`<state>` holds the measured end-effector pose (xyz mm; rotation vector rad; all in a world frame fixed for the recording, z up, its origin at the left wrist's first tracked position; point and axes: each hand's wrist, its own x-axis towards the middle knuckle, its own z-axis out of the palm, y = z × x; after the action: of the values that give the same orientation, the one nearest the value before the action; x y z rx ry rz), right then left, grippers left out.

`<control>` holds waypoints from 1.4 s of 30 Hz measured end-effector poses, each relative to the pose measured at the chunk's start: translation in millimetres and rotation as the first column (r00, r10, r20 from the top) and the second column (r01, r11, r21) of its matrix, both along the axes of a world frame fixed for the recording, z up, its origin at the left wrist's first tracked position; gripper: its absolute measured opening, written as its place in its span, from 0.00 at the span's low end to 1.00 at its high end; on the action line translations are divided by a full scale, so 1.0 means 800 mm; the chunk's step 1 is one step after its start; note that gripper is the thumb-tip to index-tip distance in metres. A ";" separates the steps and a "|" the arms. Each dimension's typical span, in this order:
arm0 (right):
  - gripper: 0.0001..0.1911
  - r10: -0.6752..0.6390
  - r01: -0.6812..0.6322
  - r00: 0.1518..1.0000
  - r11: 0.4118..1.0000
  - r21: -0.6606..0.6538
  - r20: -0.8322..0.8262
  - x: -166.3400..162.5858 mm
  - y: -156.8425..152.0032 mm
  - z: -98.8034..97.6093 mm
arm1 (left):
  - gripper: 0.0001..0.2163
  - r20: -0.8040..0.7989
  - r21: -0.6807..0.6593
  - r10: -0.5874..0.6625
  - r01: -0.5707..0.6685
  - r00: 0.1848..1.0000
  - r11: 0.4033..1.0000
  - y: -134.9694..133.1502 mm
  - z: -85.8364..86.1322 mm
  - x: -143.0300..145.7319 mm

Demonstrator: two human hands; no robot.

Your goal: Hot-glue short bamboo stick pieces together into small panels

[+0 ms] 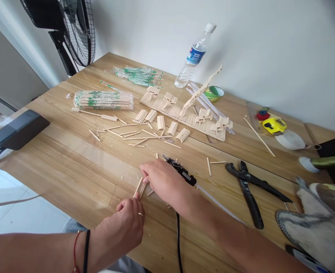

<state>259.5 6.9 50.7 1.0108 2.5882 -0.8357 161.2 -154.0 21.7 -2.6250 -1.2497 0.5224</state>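
Near the middle of the front edge of the wooden table (70, 167), a few short cut sticks (139, 188) are lying side by side between both hands. The right hand (163, 180) is reaching across from the right, its fingertips drawn together and pressing on the far ends of the sticks. The left hand (129, 218) is sitting just in front with its fingers curled in, touching the near ends; whether it is gripping them I cannot tell. A black glue gun (181, 171) is lying just behind the right hand. Black cutters (248, 185) are resting further right, near a work glove (306, 220) at the right edge. A wrapped chopstick bundle (103, 99) is lying towards the back left.
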 end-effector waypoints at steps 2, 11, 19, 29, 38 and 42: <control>0.20 -0.007 0.007 1.000 1.000 0.002 -0.022 0.000 0.003 -0.005 | 0.13 0.025 -0.016 0.002 -0.001 1.000 1.000 0.000 -0.001 -0.003; 0.15 -0.127 0.147 0.959 0.987 0.062 -0.254 0.046 -0.021 -0.005 | 0.22 0.148 0.001 0.071 -0.072 0.986 0.997 0.000 0.001 -0.028; 0.37 -0.439 0.404 0.710 0.894 -0.193 -0.550 0.110 -0.091 -0.046 | 0.19 0.540 0.050 0.106 -0.158 0.835 0.986 0.010 0.009 -0.051; 0.23 -0.565 0.455 0.438 0.810 -0.369 -0.699 0.111 -0.073 -0.041 | 0.07 0.848 0.200 -0.116 -0.109 0.517 0.974 0.084 0.051 -0.055; 0.09 -0.354 0.464 0.508 0.880 -0.096 -0.785 0.110 -0.083 -0.046 | 0.26 0.787 -0.190 0.196 -0.073 0.585 0.979 0.053 -0.007 -0.094; 0.09 -0.323 0.450 0.509 0.890 -0.073 -0.798 0.105 -0.087 -0.048 | 0.40 0.731 -0.245 0.264 -0.120 0.629 0.962 0.043 -0.027 -0.088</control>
<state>343.3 -63.1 12.2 1.6031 3.2235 -1.5352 90.4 -119.4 -0.1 -2.9770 -1.7792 -0.5883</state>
